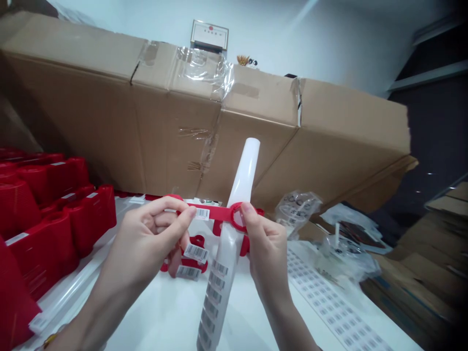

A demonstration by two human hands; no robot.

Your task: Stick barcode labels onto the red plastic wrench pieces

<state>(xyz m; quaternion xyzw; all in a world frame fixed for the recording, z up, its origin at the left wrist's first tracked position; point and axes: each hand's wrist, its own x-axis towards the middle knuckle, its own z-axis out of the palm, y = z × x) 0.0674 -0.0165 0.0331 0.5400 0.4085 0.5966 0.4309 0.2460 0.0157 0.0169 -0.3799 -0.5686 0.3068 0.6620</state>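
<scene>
A flat red strip (218, 213) with ring-shaped ends is stretched level between my hands, in front of an upright-leaning white tube (244, 175). My left hand (141, 239) pinches its left part, thumb beside a small barcode label (202, 213) on the strip. My right hand (268, 243) grips the ring (238, 217) at the other end between thumb and fingers. Barcode labels (215, 297) run down the tube's lower part. Below my left fingers lie more red pieces (199, 240) with barcode labels; whether one label (196, 253) touches my fingers, I cannot tell.
Stacked red rolled pieces (91, 217) crowd the left side. A long cardboard box (175, 112) stands across the back. On the right of the white table (153, 317) lie a sheet of barcode labels (329, 307) and clear plastic bags (345, 258). Flattened cardboard (413, 273) sits farther right.
</scene>
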